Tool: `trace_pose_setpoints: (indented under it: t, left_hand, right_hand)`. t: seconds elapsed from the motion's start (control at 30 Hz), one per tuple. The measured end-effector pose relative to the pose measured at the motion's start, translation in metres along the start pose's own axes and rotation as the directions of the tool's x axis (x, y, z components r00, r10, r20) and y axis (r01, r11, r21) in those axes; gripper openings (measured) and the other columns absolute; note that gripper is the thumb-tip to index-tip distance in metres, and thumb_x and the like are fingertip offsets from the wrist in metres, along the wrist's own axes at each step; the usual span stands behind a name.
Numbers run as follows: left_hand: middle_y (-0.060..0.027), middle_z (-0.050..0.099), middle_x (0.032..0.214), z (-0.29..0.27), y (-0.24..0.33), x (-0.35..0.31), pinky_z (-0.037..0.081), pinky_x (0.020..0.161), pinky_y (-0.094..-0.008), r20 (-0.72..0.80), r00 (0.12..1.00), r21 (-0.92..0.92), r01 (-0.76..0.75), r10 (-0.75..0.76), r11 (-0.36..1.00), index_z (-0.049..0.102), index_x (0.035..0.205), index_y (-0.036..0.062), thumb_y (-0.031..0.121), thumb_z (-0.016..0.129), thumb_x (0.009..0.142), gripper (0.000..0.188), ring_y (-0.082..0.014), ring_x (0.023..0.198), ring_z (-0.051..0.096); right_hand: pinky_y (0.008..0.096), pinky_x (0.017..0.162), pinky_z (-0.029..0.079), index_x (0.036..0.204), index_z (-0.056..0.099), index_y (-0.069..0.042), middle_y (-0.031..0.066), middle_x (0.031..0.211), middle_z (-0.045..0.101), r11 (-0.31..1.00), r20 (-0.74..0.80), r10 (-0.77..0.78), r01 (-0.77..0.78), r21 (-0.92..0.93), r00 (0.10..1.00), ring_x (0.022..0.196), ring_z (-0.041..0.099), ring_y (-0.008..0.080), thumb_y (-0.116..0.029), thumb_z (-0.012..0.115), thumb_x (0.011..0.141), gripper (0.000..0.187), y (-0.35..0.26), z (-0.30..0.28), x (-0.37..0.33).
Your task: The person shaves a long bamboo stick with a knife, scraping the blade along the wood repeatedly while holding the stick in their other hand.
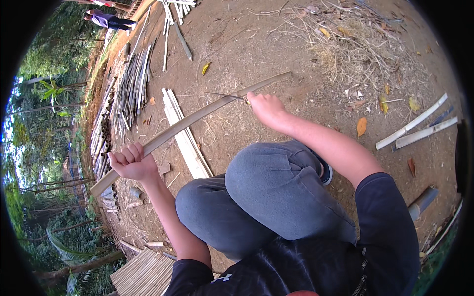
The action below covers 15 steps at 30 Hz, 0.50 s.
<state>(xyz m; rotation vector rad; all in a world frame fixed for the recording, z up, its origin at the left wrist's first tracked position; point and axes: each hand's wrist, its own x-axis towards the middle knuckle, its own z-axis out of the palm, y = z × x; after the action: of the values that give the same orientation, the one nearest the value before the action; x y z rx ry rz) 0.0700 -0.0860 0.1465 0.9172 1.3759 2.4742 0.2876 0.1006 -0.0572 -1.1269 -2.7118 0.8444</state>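
A long flat bamboo strip [187,120] slants from the lower left up to the right across the view in front of my knees. My left hand [132,163] is wrapped round it near its lower left end. My right hand [266,109] is closed on the handle of a knife, mostly hidden in the fist. The thin dark knife blade [226,94] points left and lies across the strip, at its upper right part. Whether the edge bites into the strip I cannot tell.
Pale split strips [185,135] lie on the dirt under the held strip. Stacked bamboo poles [131,84] are at the far left. More cut pieces [419,123] lie at the right, and dry straw [355,54] at the far right. A person [108,19] stands far off.
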Motion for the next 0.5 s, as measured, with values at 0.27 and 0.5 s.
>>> trace_pose_setpoints:
  t: [0.27, 0.5]
  left_hand:
    - [0.0043, 0.013, 0.047, -0.002, -0.003, -0.004, 0.015, 0.047, -0.0289, -0.002, 1.0, 0.008, 0.0, 0.0, 1.0, 0.017, 0.059, 0.0189, 0.03, 0.037, 0.101, 0.048, -0.0106, 0.045, 0.009]
    - [0.0041, 0.014, 0.048, 0.0, -0.001, 0.003, 0.015, 0.046, -0.0288, -0.008, 1.0, 0.027, -0.005, 0.005, 1.0, 0.017, 0.059, 0.0195, 0.03, 0.037, 0.101, 0.048, -0.0106, 0.044, 0.009]
  right_hand:
    - [0.0336, 0.068, 0.061, 0.112, 0.056, 0.006, 0.0154, 0.097, 0.071, 0.997, 0.002, 0.057, -0.057, -0.046, 0.998, 0.086, 0.071, 0.025, 0.002, 0.048, 0.092, 0.022, 0.023, 0.026, 0.007]
    - [0.0408, 0.07, 0.059, 0.107, 0.058, 0.002, 0.017, 0.098, 0.07, 0.998, 0.029, 0.042, -0.043, 0.038, 0.999, 0.09, 0.071, 0.0287, -0.001, 0.049, 0.091, 0.018, 0.033, 0.018, 0.009]
